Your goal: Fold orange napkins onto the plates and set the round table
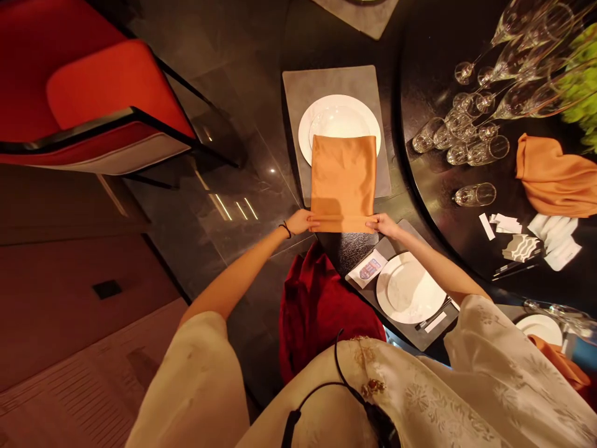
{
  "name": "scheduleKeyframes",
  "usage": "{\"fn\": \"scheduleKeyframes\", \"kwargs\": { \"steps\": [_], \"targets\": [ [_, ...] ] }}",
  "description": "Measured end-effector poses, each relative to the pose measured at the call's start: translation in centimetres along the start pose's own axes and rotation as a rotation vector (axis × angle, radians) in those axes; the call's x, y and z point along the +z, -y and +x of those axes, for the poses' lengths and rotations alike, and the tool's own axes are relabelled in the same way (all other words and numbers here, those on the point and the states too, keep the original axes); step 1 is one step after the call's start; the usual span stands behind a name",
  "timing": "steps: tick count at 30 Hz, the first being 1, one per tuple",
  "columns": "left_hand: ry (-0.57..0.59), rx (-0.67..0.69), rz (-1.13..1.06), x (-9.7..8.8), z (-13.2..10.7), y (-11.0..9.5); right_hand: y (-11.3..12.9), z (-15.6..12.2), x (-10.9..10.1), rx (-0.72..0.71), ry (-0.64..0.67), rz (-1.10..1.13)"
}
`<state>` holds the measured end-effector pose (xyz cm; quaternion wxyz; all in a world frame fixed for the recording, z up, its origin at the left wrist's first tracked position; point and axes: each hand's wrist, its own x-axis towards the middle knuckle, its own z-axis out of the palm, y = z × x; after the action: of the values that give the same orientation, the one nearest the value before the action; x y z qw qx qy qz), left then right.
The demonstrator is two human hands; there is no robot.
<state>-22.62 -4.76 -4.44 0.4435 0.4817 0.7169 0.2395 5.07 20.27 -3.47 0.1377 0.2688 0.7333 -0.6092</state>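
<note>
An orange cloth napkin (344,177) is stretched between my two hands, its near edge folded over in a narrow band. The far part of it lies over a white plate (305,127) on a grey placemat (293,87). My left hand (301,222) pinches the near left corner, and a dark band is round that wrist. At the near right corner my right hand (383,224) grips the fold between thumb and fingers. Below my right forearm, a second white plate (396,287) sits on another placemat, beside a printed card (372,269).
Several glasses (473,196) stand on the dark raised turntable (433,168) at the right. Near them lie a heap of orange cloth (559,177) and white paper slips (506,224). A red chair (107,87) is at the left; dark red fabric (321,311) hangs close in front of me.
</note>
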Motion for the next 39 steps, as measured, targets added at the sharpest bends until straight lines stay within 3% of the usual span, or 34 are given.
{"fn": "scheduleKeyframes", "kwargs": {
  "steps": [3, 5, 8, 11, 13, 16, 19, 22, 24, 27, 30, 32, 36, 39],
  "targets": [
    [-0.084, 0.043, 0.078, -1.1, 1.9, -0.2, 0.3, 1.6, -1.0, 0.024, -0.024, 0.036],
    [-0.147, 0.191, 0.185, -1.2, 2.1, 0.0, 0.3, 1.8, -1.4, -0.132, -0.082, -0.132],
    [-0.114, 0.418, 0.377, -0.8, 1.0, 1.0, -0.3, 1.1, -1.2, -0.419, -0.048, -0.503],
    [-0.05, 0.474, 0.541, -0.4, -0.8, 1.4, -1.1, -0.2, -0.1, -0.519, 0.018, -0.773],
    [-0.022, 0.434, 0.632, 0.1, -1.6, 0.4, -1.3, -1.0, 1.0, -0.516, -0.008, -0.859],
    [-0.004, 0.297, 0.739, 1.8, -1.5, -3.2, -0.1, -1.1, 3.7, -0.501, -0.07, -0.919],
    [-0.064, 0.105, 0.777, 4.2, 0.1, -7.3, 1.9, 0.4, 7.1, -0.455, -0.148, -0.938],
    [-0.128, -0.021, 0.749, 5.6, 1.5, -8.8, 2.9, 2.4, 8.9, -0.423, -0.178, -0.938],
    [-0.131, -0.001, 0.699, 5.2, 1.3, -7.6, 2.7, 2.7, 8.2, -0.428, -0.164, -0.932],
    [-0.104, 0.135, 0.572, 3.3, -0.6, -4.2, 1.6, 1.0, 5.0, -0.441, -0.082, -0.878],
    [-0.02, 0.231, 0.361, 1.6, -2.3, -1.4, 0.7, -1.2, 1.7, -0.416, 0.075, -0.645],
    [0.004, 0.145, 0.184, 0.9, -2.3, -0.4, 0.7, -1.7, 0.5, -0.301, 0.117, -0.419],
    [-0.039, -0.081, -0.13, -0.3, 0.3, 0.4, 1.3, -0.2, -0.1, -0.059, 0.048, -0.103],
    [-0.154, 0.0, 0.001, -0.7, 1.2, 0.7, 1.6, 0.6, -0.2, -0.115, -0.005, -0.111]
  ]
}}
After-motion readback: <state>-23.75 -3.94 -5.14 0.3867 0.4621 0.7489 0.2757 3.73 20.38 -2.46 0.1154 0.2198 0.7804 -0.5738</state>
